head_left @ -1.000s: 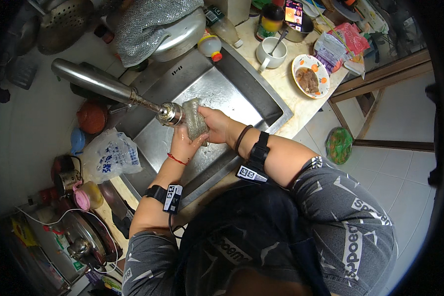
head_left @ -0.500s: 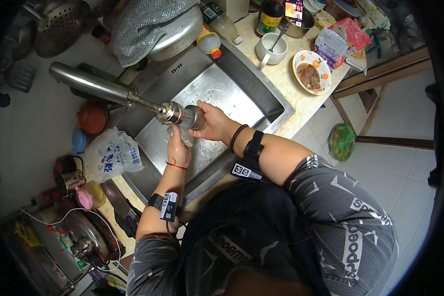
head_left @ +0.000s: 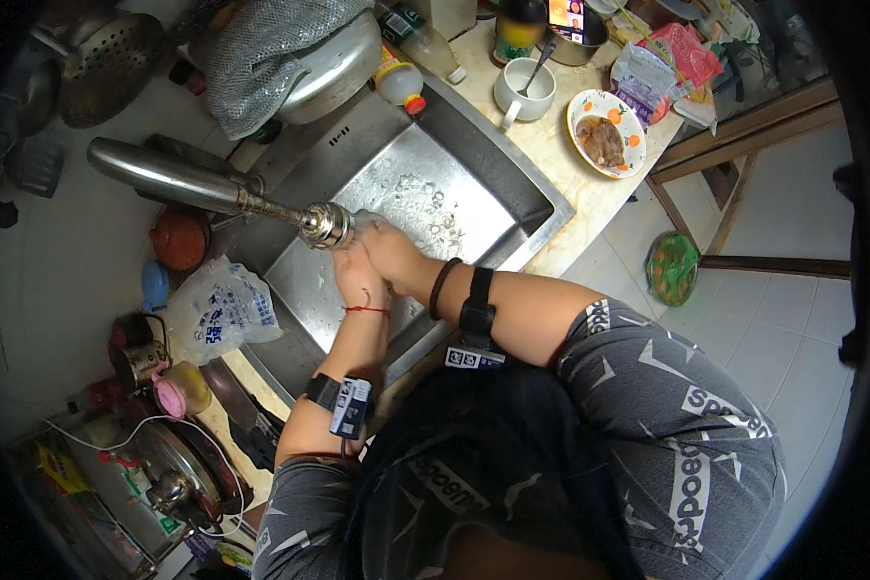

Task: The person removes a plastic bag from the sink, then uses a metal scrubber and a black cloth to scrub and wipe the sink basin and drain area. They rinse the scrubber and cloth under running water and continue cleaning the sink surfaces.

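Note:
My left hand (head_left: 356,274) and my right hand (head_left: 394,253) are pressed together over the sink (head_left: 425,333), right below the faucet head (head_left: 327,225). Clear water (head_left: 365,218) runs from the faucet over them. The right hand lies against the left, overlapping it near the thumb side. Faucet, water and overlap hide most of the fingers, and I cannot see whether anything is between the palms. A red string circles my left wrist and a dark band my right. Droplets (head_left: 433,211) lie scattered on the steel basin floor.
Behind the sink stand a metal pot (head_left: 333,77) under a silvery mesh cloth and a red-capped bottle (head_left: 399,85). At the right are a white cup (head_left: 527,95) with a spoon and a bowl (head_left: 599,108) of meat. A plastic bag (head_left: 224,309) lies at the left rim.
My hands, apart beneath the stream half a second ago, have come together. The left has turned and shifted toward the right hand. More droplets show on the basin floor.

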{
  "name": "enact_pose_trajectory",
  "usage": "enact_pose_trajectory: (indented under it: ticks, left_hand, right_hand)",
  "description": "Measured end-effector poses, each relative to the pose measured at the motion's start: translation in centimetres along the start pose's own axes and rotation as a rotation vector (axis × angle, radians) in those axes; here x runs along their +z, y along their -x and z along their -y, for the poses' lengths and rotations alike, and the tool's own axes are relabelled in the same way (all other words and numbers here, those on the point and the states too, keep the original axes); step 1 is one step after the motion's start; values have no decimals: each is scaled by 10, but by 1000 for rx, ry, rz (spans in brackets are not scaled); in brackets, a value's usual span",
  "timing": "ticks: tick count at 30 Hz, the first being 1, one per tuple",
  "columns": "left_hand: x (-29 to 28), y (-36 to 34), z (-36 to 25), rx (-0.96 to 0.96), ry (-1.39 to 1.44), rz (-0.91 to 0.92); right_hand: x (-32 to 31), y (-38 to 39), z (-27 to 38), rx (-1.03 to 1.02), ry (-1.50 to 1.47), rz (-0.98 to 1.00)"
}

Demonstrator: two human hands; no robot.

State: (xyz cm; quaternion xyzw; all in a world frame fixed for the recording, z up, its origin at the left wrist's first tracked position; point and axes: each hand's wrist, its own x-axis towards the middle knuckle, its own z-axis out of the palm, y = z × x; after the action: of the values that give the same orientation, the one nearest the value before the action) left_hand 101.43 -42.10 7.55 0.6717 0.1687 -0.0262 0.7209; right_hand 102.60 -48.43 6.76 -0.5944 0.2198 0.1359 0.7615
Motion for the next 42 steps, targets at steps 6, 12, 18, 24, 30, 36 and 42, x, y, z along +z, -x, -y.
enact_pose_trajectory:
  ticks: [6,12,18,24,30,36,42]
  left_hand:
    - [-5,-2,5,-325,25,3]
    - [-71,-49,26,-293,-591,212]
    - [-124,-112,-24,629,-739,-583]
    - [-133,-142,-78,327,-283,-279]
    - [-127,-134,-80,235,-166,-245]
    - [-116,-89,29,395,-456,-206]
    - [-129,-49,127,-240,-1070,57]
  right_hand:
    - [-22,-4,6,325,-117,227]
    - [-22,-3,15,483,-378,451]
    - [-22,-6,16,487,-481,398]
    - [-25,-4,24,416,-472,340]
    - [-28,-4,29,411,-498,358]
    - [-40,0,28,431,-508,261]
    - [-72,8,25,437,-345,111]
